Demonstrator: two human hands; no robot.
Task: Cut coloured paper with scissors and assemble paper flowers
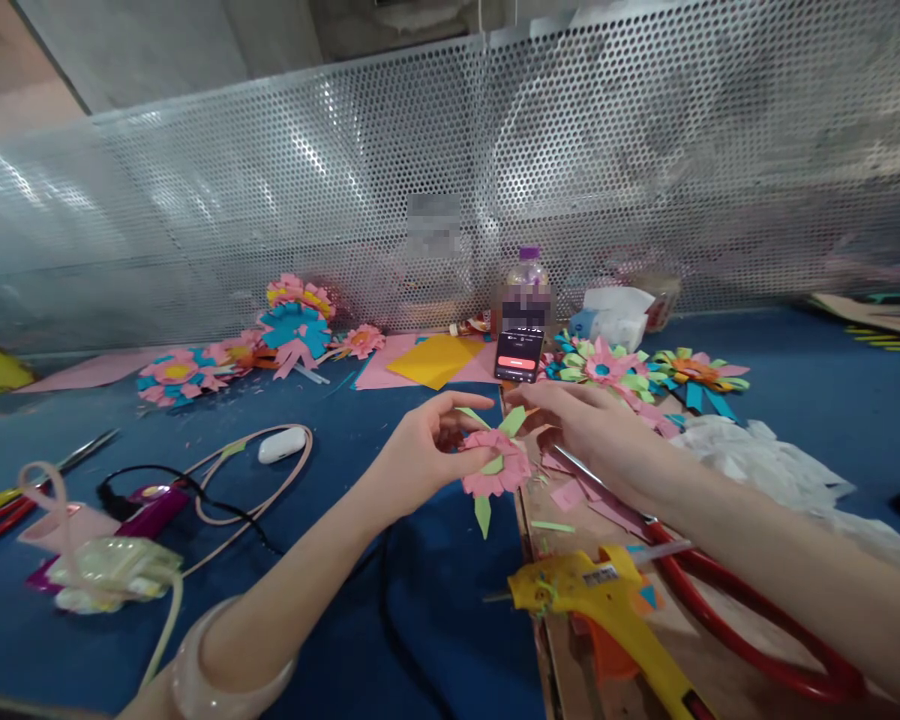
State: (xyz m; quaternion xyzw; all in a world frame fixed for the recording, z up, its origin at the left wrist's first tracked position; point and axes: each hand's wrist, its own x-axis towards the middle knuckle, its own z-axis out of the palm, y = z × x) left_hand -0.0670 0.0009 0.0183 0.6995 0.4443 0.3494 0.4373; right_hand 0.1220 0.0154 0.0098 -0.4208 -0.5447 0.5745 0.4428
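Observation:
My left hand (pixel 427 450) pinches a pink paper flower (pixel 499 470) between thumb and fingers, the thumb lying across its front near the green centre. Pale green paper leaves stick out at the top and bottom of the flower. Beside the flower's upper right, my right hand (pixel 585 425) is open with fingers bent and apart. Its fingertips are close to the upper right leaf; whether they touch it I cannot tell. Under the right forearm lie large scissors (pixel 750 620) with red handles. Just below the flower rests a yellow glue gun (pixel 600 590), nozzle pointing left.
Finished paper flowers (pixel 296 325) lie at back left, with more paper flowers (pixel 607 365) at back right. A phone (pixel 519 355) leans against a bottle (pixel 528 275) behind yellow paper (pixel 439 360). White crumpled tissue (pixel 765 465) is at right; cables and a white earphone case (pixel 282 445) at left.

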